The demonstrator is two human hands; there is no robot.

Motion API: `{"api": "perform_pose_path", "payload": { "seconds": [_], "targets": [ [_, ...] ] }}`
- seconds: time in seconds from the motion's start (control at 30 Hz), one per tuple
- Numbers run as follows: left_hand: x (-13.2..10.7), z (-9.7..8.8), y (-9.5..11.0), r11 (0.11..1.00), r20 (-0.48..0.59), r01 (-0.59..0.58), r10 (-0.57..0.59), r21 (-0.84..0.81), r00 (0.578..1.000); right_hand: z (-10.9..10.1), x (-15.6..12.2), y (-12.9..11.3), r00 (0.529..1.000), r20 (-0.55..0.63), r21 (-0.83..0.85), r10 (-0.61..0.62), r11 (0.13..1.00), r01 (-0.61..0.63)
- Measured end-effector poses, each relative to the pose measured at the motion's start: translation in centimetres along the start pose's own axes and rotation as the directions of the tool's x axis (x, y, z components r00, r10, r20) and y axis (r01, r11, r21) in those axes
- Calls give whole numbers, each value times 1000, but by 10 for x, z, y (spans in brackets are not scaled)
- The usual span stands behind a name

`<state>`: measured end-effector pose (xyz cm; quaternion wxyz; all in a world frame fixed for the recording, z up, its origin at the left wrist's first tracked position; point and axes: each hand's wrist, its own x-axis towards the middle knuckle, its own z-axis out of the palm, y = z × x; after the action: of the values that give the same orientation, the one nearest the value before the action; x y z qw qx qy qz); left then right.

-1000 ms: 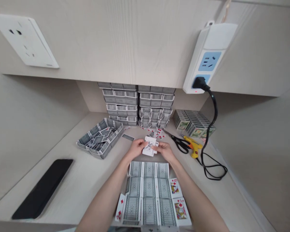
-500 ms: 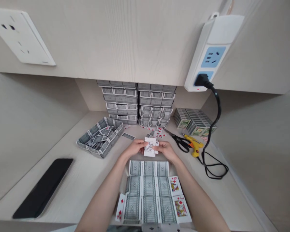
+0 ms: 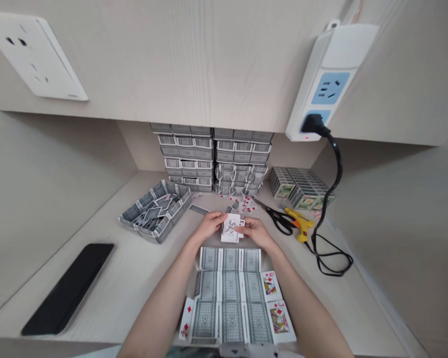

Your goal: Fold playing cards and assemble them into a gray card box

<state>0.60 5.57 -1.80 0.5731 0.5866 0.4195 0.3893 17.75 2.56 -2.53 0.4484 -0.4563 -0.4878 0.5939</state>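
Between my hands are playing cards, faces toward me: a joker in front and a king partly behind it. My left hand pinches the joker at its upper left edge. From the right, my right hand grips the king, its thumb lying over the joker's edge. Below the hands, a panel of joined cards lies with grey patterned backs up. A queen of diamonds and a jack of diamonds stick out along its right side, and a red diamond card on its left.
A card-made tray with loose cards stands left, near a black phone-like slab. Stacked card boxes rise behind. To the right are black scissors, a yellow glue gun, its cord, and packed card decks. A power strip hangs above.
The joker has shifted slightly left and tilted between my hands, showing a bit more of the king behind. Both hands keep their hold, and the panel lies as before.
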Motion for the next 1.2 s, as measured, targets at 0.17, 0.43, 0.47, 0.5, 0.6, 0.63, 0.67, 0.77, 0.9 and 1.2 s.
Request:
{"api": "perform_pose_path", "payload": {
  "seconds": [0.17, 0.43, 0.47, 0.5, 0.6, 0.63, 0.67, 0.77, 0.9, 1.2],
  "targets": [
    [3, 2, -7, 981, -51, -108, 118, 161, 992, 0, 2, 2, 1000, -19, 6, 1, 1000, -1],
    [3, -7, -6, 990, 114, -4, -12, 142, 993, 1, 0, -4, 995, -92, 65, -38, 997, 44],
    [3, -7, -7, 990, 108, 0, -15, 144, 994, 1, 0, -4, 995, -92, 64, -36, 997, 42],
    [3, -7, -7, 989, 94, 1, -15, 148, 995, 1, -1, -5, 995, -93, 61, -34, 997, 39],
    [4, -4, -9, 987, 57, -15, 6, 157, 998, 2, -1, -5, 995, -89, 54, -33, 998, 38],
    [4, -3, -9, 988, 51, -22, 14, 155, 999, 2, -1, -5, 996, -87, 54, -33, 998, 38],
    [4, -2, -9, 988, 48, -28, 21, 152, 999, 2, -1, -5, 996, -85, 55, -33, 998, 38],
    [3, 2, -7, 988, 30, -38, 33, 148, 999, 0, 0, -4, 995, -95, 65, -26, 997, 32],
    [1, 1, -3, 989, 16, -25, 23, 147, 1000, -3, 3, -2, 991, -131, 111, -18, 993, 33],
    [1, -10, -1, 998, 187, 65, -68, 21, 980, -4, 5, 0, 988, -152, 145, -29, 988, 51]
  ]
}}
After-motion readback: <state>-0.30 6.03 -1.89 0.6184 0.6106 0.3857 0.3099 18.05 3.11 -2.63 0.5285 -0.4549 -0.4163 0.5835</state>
